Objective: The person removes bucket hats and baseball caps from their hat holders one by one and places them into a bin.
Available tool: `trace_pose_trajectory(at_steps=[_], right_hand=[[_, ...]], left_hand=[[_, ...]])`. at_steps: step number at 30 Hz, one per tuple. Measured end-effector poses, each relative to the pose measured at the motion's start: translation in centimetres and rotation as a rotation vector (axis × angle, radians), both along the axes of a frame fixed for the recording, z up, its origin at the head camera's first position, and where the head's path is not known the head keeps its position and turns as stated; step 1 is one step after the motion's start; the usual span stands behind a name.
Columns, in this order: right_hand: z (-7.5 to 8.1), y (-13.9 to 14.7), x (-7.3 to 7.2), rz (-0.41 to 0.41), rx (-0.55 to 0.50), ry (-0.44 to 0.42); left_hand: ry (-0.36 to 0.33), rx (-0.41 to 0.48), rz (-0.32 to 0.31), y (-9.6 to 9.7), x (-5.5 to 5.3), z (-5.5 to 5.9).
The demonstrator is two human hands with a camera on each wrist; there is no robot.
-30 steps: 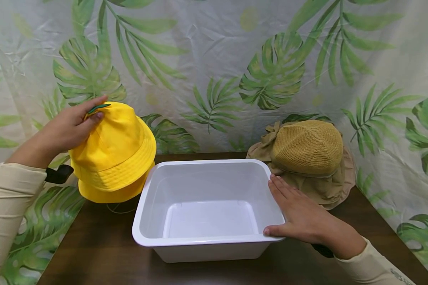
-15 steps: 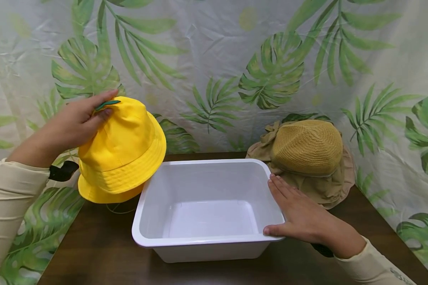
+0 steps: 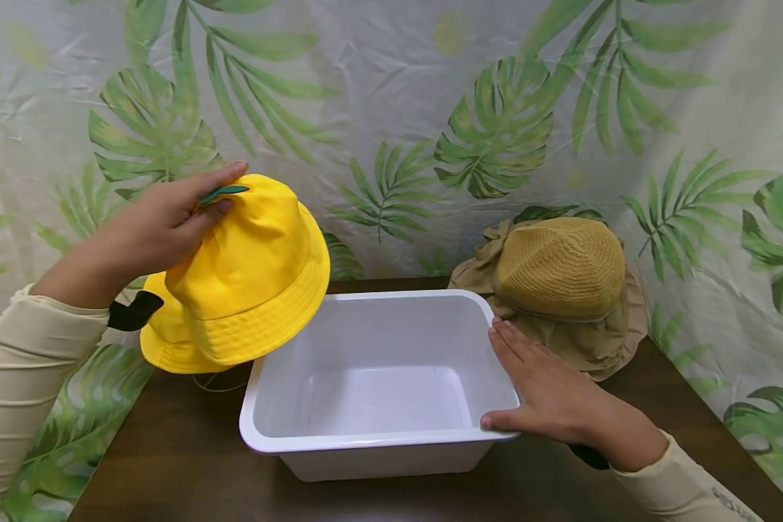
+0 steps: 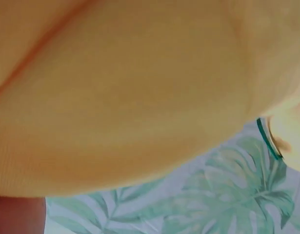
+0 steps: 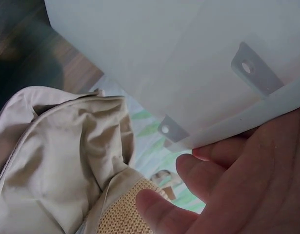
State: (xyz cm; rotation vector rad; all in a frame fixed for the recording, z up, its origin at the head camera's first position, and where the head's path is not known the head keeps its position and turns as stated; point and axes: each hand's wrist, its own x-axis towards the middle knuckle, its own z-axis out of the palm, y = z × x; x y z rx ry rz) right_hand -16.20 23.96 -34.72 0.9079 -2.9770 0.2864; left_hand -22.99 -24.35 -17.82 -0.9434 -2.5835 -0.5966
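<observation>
My left hand [image 3: 163,225] pinches a yellow bucket hat [image 3: 254,268] near the green leaf-shaped tab [image 3: 225,193] on its crown. The hat is tilted, and its brim overlaps the back left corner of the white plastic tub [image 3: 378,442]. In the left wrist view, the yellow fabric [image 4: 140,107] fills most of the picture. A second yellow hat [image 3: 172,333] sits behind and to the left, partly hidden by the held one. My right hand [image 3: 554,391] lies with straight fingers along the tub's right rim, thumb on the front corner. The tub's inside is bare.
Right of the tub, a tan woven hat [image 3: 561,268] lies on a beige wide-brimmed hat [image 3: 616,355]. A thin wire loop [image 3: 218,384] shows under the second yellow hat. Behind the dark wooden table [image 3: 189,457] hangs a leaf-print curtain [image 3: 391,87].
My left hand has lifted the yellow bucket hat slightly and moved it right, toward the tub, uncovering more of the second yellow hat. The right hand and tub have stayed put.
</observation>
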Motion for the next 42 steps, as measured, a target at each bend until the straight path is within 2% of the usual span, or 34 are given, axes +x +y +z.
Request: trace_pose_trajectory(at_steps=[3,9,13,16,19,27,32,36,42], right_hand=[[0.0,0.1,-0.1,0.0,-0.002,0.002],[-0.1,0.1,-0.1,0.005,-0.007,0.004],[-0.2,0.1,-0.1,0.006,-0.01,0.011],[-0.1,0.0,-0.1,0.005,-0.011,0.016],[-0.1,0.0,-0.1,0.002,-0.008,0.013],[-0.1,0.0,0.0,0.006,-0.01,0.005],[-0.2,0.0,0.0,0.012,-0.018,0.009],[-0.3,0.2,0.1,0.023,-0.023,0.033],[-0.4,0.2,0.1,0.035,-0.021,0.064]], left_hand=[[-0.005,0.0,-0.052,0.9,-0.3,-0.1],[-0.013,0.034,-0.213,2.9,-1.4,-0.8],[-0.013,0.018,-0.261,4.6,-1.3,-1.1],[0.013,-0.011,-0.281,5.9,-1.2,-1.3],[0.059,-0.014,-0.332,7.1,-1.2,-1.7],[0.078,-0.007,-0.553,9.4,-2.3,-3.1],[0.048,-0.027,-0.673,10.3,-2.8,-3.7],[0.011,-0.03,-0.726,10.9,-2.9,-4.1],[-0.035,-0.052,-0.757,11.6,-2.4,-4.4]])
